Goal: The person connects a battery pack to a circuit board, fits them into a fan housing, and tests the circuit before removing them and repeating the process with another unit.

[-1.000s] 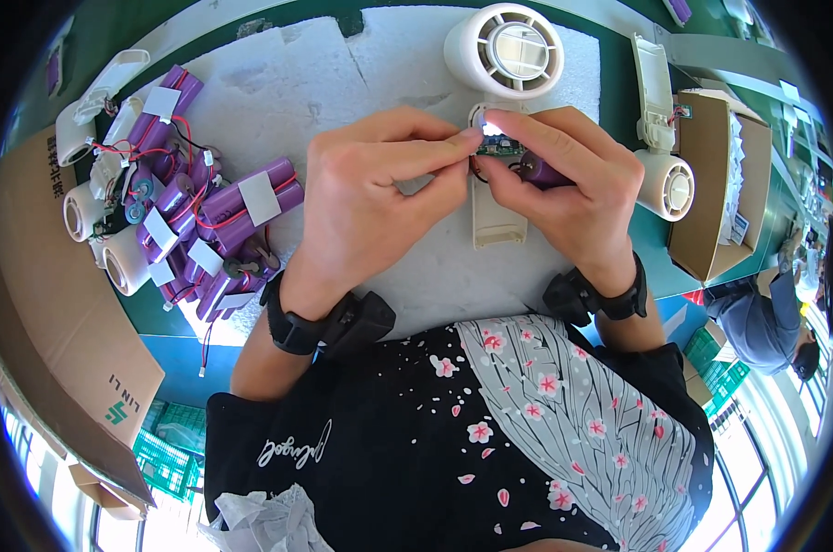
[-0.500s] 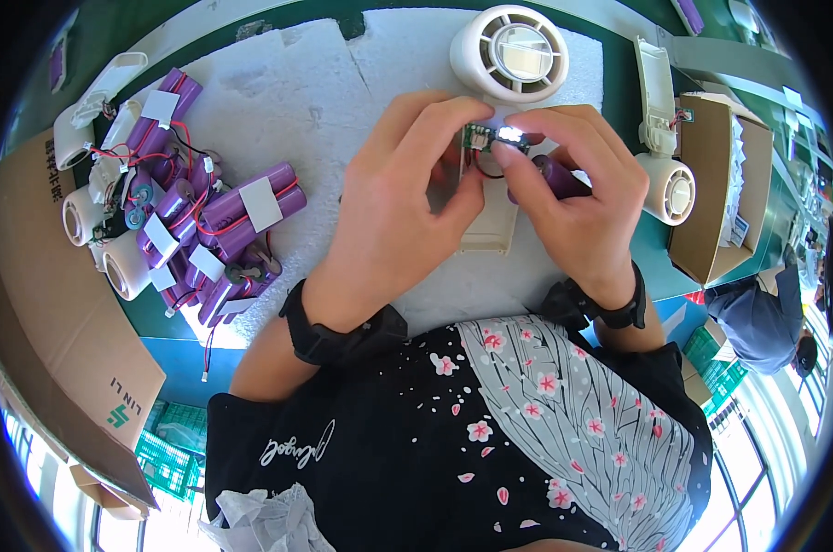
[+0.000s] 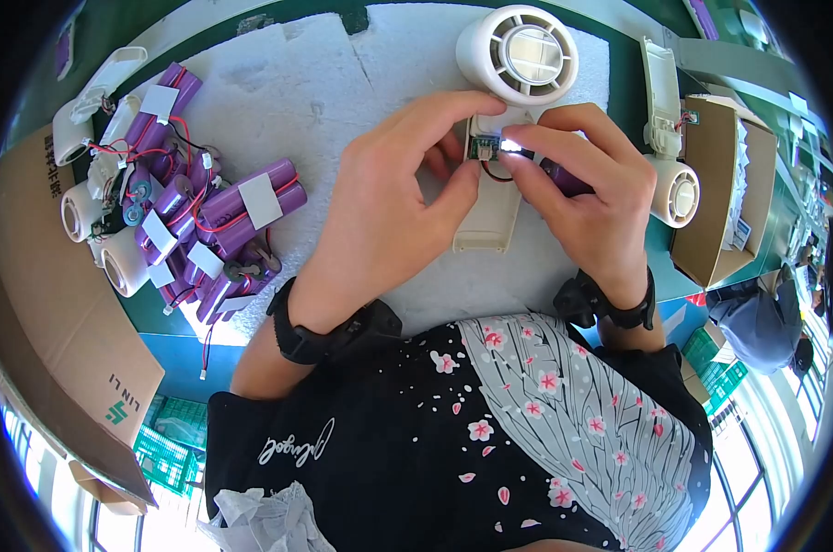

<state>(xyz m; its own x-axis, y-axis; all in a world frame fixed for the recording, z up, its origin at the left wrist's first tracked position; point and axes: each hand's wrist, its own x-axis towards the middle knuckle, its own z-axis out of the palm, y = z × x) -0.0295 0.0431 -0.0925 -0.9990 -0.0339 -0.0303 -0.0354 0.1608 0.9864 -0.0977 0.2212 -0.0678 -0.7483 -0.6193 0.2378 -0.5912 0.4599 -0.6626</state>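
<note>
A small green circuit board (image 3: 484, 147) with a bright white light lies over the open white handle shell (image 3: 484, 221) of a handheld fan. My right hand (image 3: 596, 189) is closed, pinching the board's lit end between thumb and forefinger. Beneath its palm sits a purple battery cell (image 3: 564, 179), partly hidden. A dark and red wire loops below the board. My left hand (image 3: 380, 184) curls around the shell's left edge, thumb beside the board and forefinger near the shell's upper end. The round white fan head (image 3: 525, 57) is just beyond my hands.
On the left lie several wired purple battery packs (image 3: 251, 202) and white fan parts (image 3: 122, 262). A white foam sheet (image 3: 297, 83) covers the green table. At right are another open fan (image 3: 676, 191) and a cardboard box (image 3: 702, 235); a bigger carton (image 3: 85, 340) stands left. A person (image 3: 757, 327) is far right.
The board has come down closer to the shell and levelled out, its light still on. My left forefinger has shifted right along the shell's upper end. The fan head moved slightly right.
</note>
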